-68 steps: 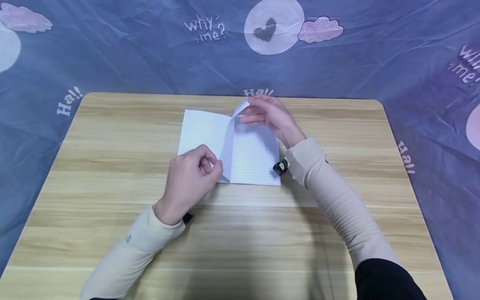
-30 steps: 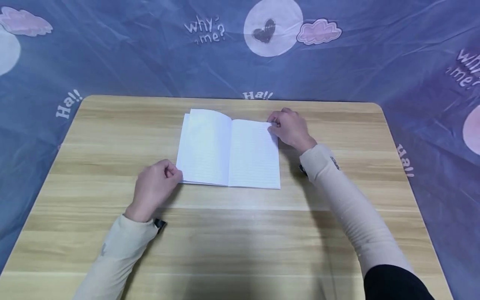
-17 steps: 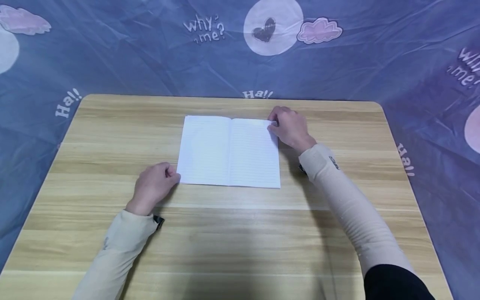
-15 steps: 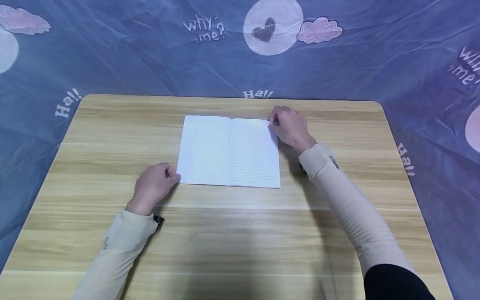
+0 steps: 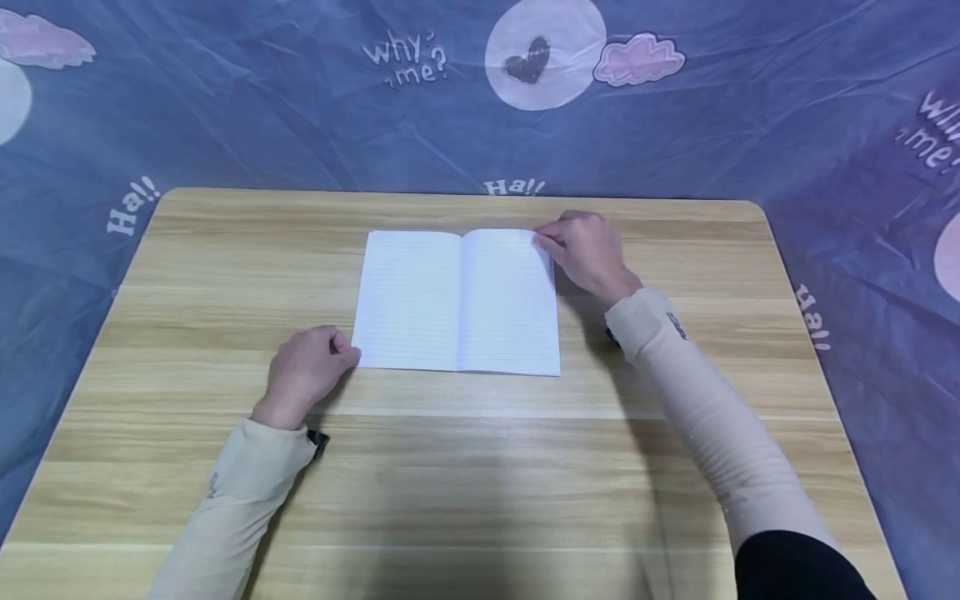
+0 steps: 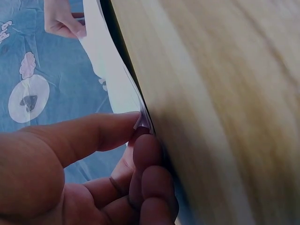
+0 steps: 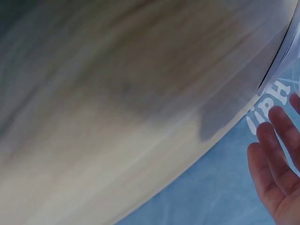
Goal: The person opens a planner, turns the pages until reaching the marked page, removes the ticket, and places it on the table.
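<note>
An open notebook (image 5: 408, 300) with white lined pages lies on the wooden table. At its near left corner my left hand (image 5: 307, 371) pinches the page edges between thumb and fingers; the left wrist view shows the paper (image 6: 119, 89) caught at the thumb tip. My right hand (image 5: 588, 254) pinches the far right corner of the right-hand page (image 5: 510, 300), whose far edge bows upward. In the right wrist view several fingers of the right hand (image 7: 276, 173) extend loosely, while the pinch itself lies out of frame.
The pale wooden table (image 5: 465, 483) has rounded far corners. Behind and beside it hangs a blue cloth (image 5: 300, 100) with printed words, clouds and circles.
A leaf turned over to the left and settled flat, while my left hand moved to the near left corner. My right hand went to the far right corner and has just raised the page there slightly.
</note>
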`<state>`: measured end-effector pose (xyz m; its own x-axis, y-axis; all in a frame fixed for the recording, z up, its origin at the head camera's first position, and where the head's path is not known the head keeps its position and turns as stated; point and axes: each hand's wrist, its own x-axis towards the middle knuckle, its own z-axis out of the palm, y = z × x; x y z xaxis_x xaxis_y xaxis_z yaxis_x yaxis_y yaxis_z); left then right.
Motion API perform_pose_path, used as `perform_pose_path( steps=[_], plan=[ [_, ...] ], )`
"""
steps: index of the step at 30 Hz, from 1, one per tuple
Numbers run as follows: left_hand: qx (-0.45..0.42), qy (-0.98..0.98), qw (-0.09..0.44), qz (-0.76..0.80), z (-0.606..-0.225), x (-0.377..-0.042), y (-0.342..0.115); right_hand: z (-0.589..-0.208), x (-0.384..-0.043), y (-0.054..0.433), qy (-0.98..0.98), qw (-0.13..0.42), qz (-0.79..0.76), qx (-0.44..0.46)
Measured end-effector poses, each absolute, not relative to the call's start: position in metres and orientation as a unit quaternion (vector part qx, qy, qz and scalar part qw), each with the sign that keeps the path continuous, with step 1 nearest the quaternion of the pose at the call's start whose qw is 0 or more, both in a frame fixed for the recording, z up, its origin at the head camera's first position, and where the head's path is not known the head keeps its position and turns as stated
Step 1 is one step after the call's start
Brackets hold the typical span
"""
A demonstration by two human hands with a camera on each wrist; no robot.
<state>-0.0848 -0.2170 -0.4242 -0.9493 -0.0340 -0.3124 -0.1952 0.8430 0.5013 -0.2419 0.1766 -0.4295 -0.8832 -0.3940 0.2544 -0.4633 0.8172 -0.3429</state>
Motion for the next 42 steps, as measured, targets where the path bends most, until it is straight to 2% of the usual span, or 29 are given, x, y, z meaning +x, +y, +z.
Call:
perform_pose_path(
  steps=[3, 6, 12, 19, 22, 29, 34, 42],
  plan=[
    [-0.061, 0.948, 0.148, 0.275, -0.425, -0.085, -0.217, -0.426, -0.241, 0.177, -0.944, 0.104, 0.181, 0.254],
    [-0.064, 0.948, 0.148, 0.275, -0.425, -0.084, -0.217, -0.421, -0.241, 0.174, -0.941, 0.098, 0.197, 0.258],
    [-0.067, 0.952, 0.135, 0.268, -0.424, -0.084, -0.216, -0.408, -0.243, 0.165, -0.916, 0.019, 0.351, 0.192],
    [-0.015, 0.953, -0.006, 0.303, -0.408, -0.082, -0.197, -0.401, -0.25, 0.147, -0.792, -0.112, 0.597, 0.065],
    [0.023, 0.937, -0.034, 0.346, -0.397, -0.082, -0.18, -0.399, -0.252, 0.137, -0.724, -0.145, 0.674, 0.031],
    [0.086, 0.92, -0.06, 0.377, -0.386, -0.081, -0.142, -0.398, -0.249, 0.119, -0.636, -0.188, 0.747, 0.038],
    [0.124, 0.915, -0.09, 0.372, -0.384, -0.078, -0.124, -0.398, -0.246, 0.113, -0.62, -0.199, 0.756, 0.058],
    [0.11, 0.916, -0.123, 0.365, -0.389, -0.077, -0.124, -0.397, -0.244, 0.108, -0.62, -0.209, 0.754, 0.058]
  ],
)
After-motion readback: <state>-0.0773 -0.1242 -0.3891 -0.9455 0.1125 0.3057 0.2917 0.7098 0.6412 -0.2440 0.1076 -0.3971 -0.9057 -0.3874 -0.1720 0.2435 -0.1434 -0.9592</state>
